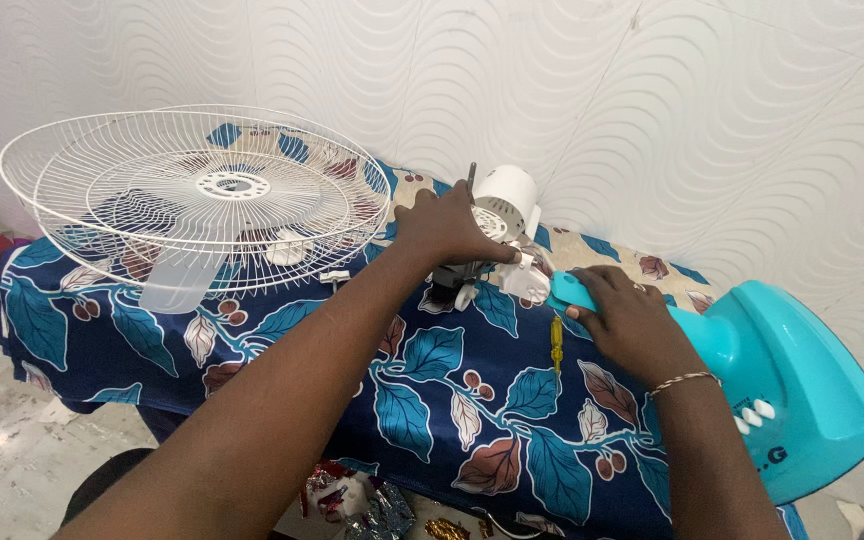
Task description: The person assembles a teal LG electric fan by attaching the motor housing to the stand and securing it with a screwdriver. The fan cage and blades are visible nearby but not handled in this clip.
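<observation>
My left hand [447, 232] rests over a white fan motor unit [505, 203] lying on the cloth-covered table, its fingers curled around the motor's front end. My right hand [624, 318] grips the turquoise neck [573, 291] of a turquoise fan stand base [802, 385], which lies on its side at the right, the neck's end close to the motor's white joint piece. A small yellow-handled screwdriver [556, 340] lies on the cloth just left of my right hand.
White wire fan guards with a translucent blade [192, 190] sit at the table's left end. The table wears a blue leaf-print cloth [432, 380]. A patterned white wall stands behind. Shiny wrappers [362, 500] lie on the floor below.
</observation>
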